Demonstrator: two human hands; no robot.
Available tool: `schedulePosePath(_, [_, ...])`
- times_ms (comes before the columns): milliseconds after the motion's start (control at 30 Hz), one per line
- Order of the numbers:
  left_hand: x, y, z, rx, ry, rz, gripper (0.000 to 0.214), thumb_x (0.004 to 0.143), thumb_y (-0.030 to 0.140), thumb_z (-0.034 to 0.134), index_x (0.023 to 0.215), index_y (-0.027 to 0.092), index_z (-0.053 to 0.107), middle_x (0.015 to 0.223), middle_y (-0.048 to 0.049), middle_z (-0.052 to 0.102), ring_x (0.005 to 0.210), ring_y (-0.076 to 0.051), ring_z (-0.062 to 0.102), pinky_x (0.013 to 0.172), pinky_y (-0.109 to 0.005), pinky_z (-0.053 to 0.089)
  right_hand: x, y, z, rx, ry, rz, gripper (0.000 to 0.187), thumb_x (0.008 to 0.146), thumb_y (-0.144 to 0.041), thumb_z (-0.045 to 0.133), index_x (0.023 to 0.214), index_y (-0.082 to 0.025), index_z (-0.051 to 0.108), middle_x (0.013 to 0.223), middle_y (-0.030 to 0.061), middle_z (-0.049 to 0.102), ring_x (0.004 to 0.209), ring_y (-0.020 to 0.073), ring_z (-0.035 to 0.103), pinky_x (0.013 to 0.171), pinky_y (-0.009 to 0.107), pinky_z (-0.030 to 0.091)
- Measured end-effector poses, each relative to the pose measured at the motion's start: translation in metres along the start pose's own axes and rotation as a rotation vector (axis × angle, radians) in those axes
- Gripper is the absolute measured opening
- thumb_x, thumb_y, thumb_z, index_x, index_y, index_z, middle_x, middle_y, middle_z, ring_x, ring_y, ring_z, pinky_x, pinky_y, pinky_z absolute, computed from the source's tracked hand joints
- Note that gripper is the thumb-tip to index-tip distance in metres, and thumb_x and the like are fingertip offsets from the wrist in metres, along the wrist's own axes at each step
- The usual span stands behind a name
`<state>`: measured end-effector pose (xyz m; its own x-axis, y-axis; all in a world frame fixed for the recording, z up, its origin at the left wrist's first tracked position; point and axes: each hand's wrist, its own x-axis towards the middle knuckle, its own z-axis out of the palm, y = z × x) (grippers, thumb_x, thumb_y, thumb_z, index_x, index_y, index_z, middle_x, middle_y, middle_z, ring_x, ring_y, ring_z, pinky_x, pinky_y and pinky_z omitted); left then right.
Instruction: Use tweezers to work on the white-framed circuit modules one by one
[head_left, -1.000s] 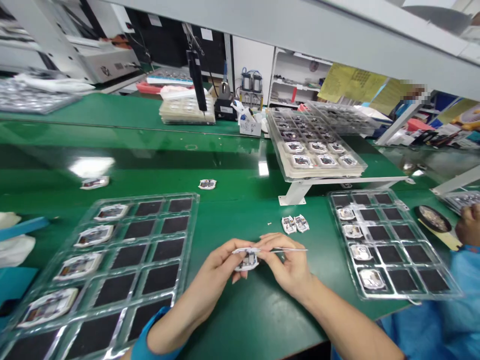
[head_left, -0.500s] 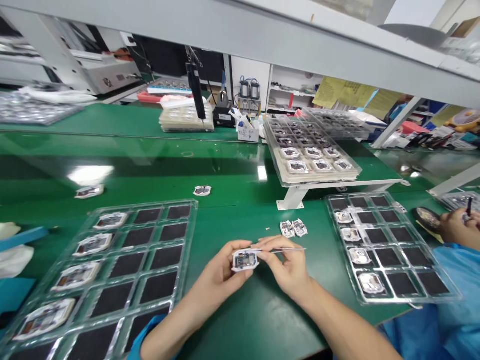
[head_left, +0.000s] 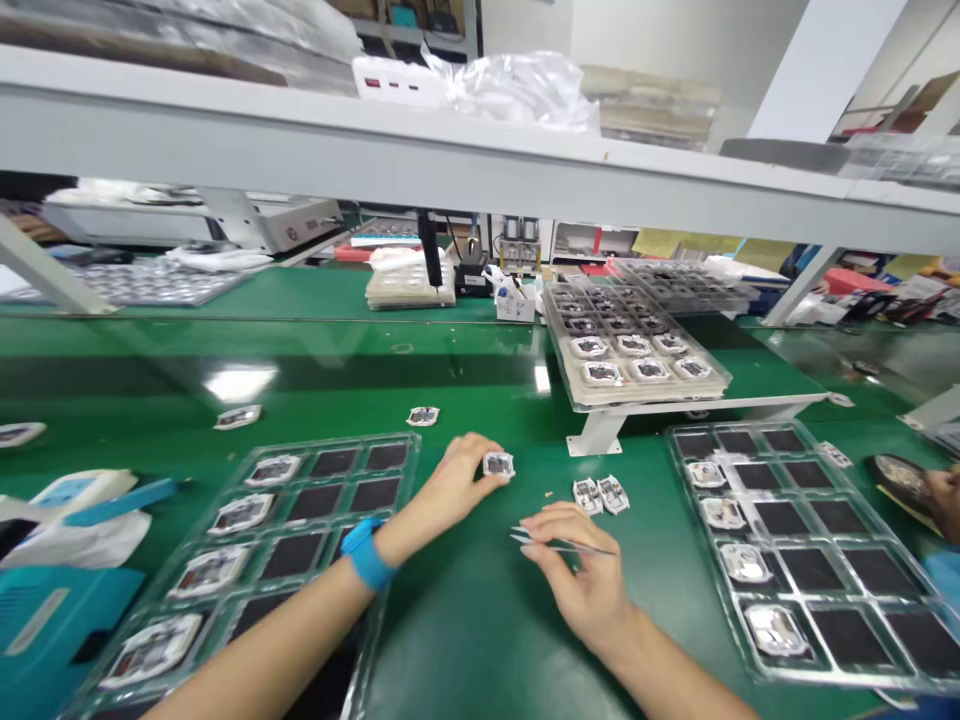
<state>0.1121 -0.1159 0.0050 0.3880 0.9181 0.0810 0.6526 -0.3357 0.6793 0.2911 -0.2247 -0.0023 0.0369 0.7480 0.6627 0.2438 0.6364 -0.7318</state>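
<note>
My left hand reaches forward over the green bench and pinches a small white-framed module between thumb and fingers, just above the surface. A blue wristband sits on that wrist. My right hand rests lower on the bench, fingers closed on thin metal tweezers whose tips point left. Two more small modules lie side by side just beyond the right hand.
A clear tray with dark pockets and several modules lies at left, another tray at right. A raised stack of filled trays stands behind. Loose modules lie farther back. Another person's hand shows at far right.
My left hand has carried the module away from the tweezers, forward and out over the bench. The right hand stayed low with the tweezers. The camera tilted up, showing the shelf.
</note>
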Motion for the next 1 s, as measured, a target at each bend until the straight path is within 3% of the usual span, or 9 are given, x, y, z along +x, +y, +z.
schedulePosePath(133, [0.050,-0.023,0.000,0.178,0.116,-0.063,0.024,0.080,0.024,0.069,0.103,0.017,0.072,0.114,-0.0132,0.064,0.118,-0.035,0.050,0.101,-0.048,0.037,-0.001,0.001,0.002,-0.021,-0.027,-0.011,0.010,0.086,-0.015,0.067,0.089,-0.024,0.069,0.082,0.0048,0.078,0.077,0.0215,0.073,0.074,0.038,0.058])
schedulePosePath(267, [0.075,-0.046,-0.011,0.294,0.130,-0.140,0.035,0.087,0.033,0.068,0.117,0.017,0.064,0.127,-0.0116,0.061,0.122,-0.033,0.051,0.103,-0.053,0.038,-0.001,0.004,0.001,-0.033,-0.031,-0.018,0.010,0.087,-0.015,0.066,0.091,-0.024,0.068,0.082,0.0051,0.078,0.076,0.0217,0.074,0.072,0.037,0.057])
schedulePosePath(400, [0.081,-0.074,-0.048,0.360,0.129,-0.268,0.040,0.091,0.038,0.063,0.126,0.018,0.058,0.135,-0.0110,0.057,0.121,-0.031,0.054,0.101,-0.055,0.042,0.000,0.004,0.002,-0.044,-0.034,-0.032,0.012,0.086,-0.013,0.066,0.092,-0.024,0.067,0.083,0.0047,0.078,0.076,0.0212,0.074,0.073,0.036,0.056])
schedulePosePath(500, [0.075,-0.095,-0.077,0.370,0.112,-0.391,0.036,0.089,0.038,0.065,0.119,0.017,0.062,0.129,-0.0111,0.061,0.116,-0.030,0.057,0.098,-0.054,0.044,-0.001,0.004,0.003,-0.051,-0.040,-0.023,0.011,0.086,-0.014,0.066,0.091,-0.023,0.067,0.083,0.0047,0.078,0.076,0.0214,0.074,0.072,0.036,0.056])
schedulePosePath(600, [0.066,-0.106,-0.092,0.335,0.121,-0.412,0.037,0.071,0.044,0.079,0.097,0.019,0.071,0.115,-0.0117,0.068,0.117,-0.039,0.055,0.095,-0.050,0.043,-0.002,0.004,0.003,-0.058,-0.048,-0.009,0.009,0.086,-0.016,0.066,0.091,-0.023,0.067,0.083,0.0046,0.078,0.075,0.0211,0.073,0.071,0.035,0.056])
schedulePosePath(667, [0.060,-0.105,-0.095,0.283,0.150,-0.376,0.038,0.057,0.046,0.083,0.083,0.021,0.071,0.105,-0.0112,0.072,0.117,-0.043,0.054,0.092,-0.045,0.042,-0.002,0.004,0.003,-0.065,-0.044,-0.004,0.008,0.086,-0.017,0.067,0.090,-0.023,0.067,0.083,0.0044,0.078,0.075,0.0208,0.073,0.072,0.035,0.056])
schedulePosePath(733, [0.057,-0.098,-0.093,0.205,0.182,-0.336,0.039,0.055,0.049,0.081,0.081,0.022,0.068,0.098,-0.0104,0.072,0.110,-0.040,0.057,0.087,-0.040,0.043,-0.002,0.005,0.002,-0.065,-0.033,0.016,0.007,0.085,-0.017,0.068,0.089,-0.023,0.068,0.083,0.0043,0.078,0.076,0.0207,0.073,0.073,0.035,0.056])
schedulePosePath(867, [0.041,-0.066,-0.076,-0.010,0.200,-0.285,0.055,0.064,0.053,0.069,0.105,0.016,0.061,0.094,-0.0106,0.069,0.086,-0.029,0.061,0.072,-0.035,0.045,-0.002,0.006,0.000,0.028,0.020,0.127,0.007,0.084,-0.018,0.070,0.090,-0.023,0.070,0.085,0.0050,0.078,0.081,0.0212,0.073,0.074,0.034,0.058])
schedulePosePath(1000, [0.000,-0.018,-0.041,-0.263,0.082,-0.249,0.065,0.069,0.053,0.067,0.121,0.015,0.057,0.096,-0.0062,0.068,0.069,-0.018,0.057,0.062,-0.029,0.045,-0.002,0.008,-0.002,0.240,0.140,0.249,0.011,0.082,-0.019,0.073,0.091,-0.024,0.070,0.091,0.0040,0.077,0.088,0.0201,0.074,0.076,0.032,0.060])
